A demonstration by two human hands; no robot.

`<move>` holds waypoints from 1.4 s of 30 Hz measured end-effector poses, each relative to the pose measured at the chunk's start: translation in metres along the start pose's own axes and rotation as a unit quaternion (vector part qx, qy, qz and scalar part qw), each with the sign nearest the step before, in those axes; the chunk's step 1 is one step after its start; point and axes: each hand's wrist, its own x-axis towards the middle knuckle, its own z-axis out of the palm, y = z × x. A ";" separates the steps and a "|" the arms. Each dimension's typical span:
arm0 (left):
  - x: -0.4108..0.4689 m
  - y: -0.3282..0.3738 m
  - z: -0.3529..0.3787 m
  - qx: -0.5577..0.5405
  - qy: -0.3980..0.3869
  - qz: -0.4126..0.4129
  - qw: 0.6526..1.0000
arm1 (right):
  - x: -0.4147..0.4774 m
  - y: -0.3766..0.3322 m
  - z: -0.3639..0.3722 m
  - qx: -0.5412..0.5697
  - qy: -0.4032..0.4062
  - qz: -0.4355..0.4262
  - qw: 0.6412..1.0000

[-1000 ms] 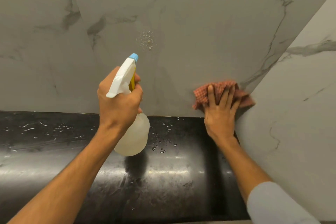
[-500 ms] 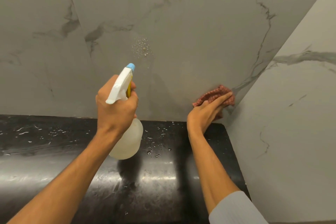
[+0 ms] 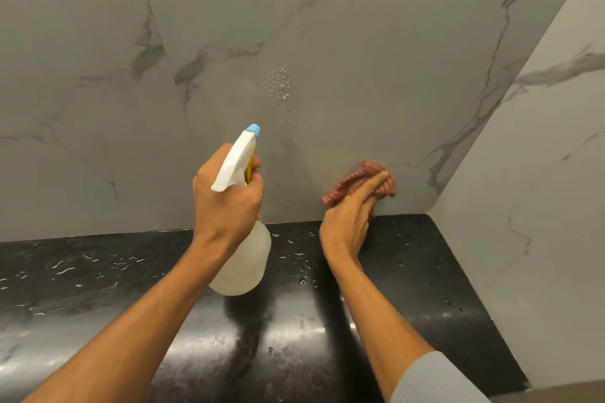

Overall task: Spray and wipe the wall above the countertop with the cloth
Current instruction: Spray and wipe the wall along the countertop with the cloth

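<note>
My left hand point(image 3: 226, 203) grips a translucent spray bottle point(image 3: 244, 258) with a white trigger head and blue nozzle, held above the countertop and aimed at the grey marble wall point(image 3: 360, 59). A patch of spray droplets point(image 3: 278, 82) clings to the wall above the nozzle. My right hand point(image 3: 348, 219) presses a bunched red checked cloth point(image 3: 363, 178) against the wall low down, just above the black countertop point(image 3: 98, 288) and left of the corner.
A second marble wall point(image 3: 540, 206) meets the back wall at a corner on the right and bounds the countertop there. Water drops are scattered over the glossy black counter, whose front edge runs along the bottom of the view.
My right hand has turned from flat on the cloth to edge-on, bunching the cloth and sliding it left along the wall away from the corner. The bottle stays held in the same pose.
</note>
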 end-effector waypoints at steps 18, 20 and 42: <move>0.009 -0.004 -0.032 -0.010 0.017 0.034 0.999 | 0.020 0.050 0.001 -0.377 0.017 -0.632 0.677; 0.003 -0.008 -0.036 -0.008 0.016 0.028 0.999 | 0.035 0.046 -0.018 -0.377 0.039 -0.626 0.682; 0.048 0.035 -0.048 -0.067 0.083 0.024 0.994 | 0.116 -0.197 -0.057 -0.162 0.314 -0.602 0.716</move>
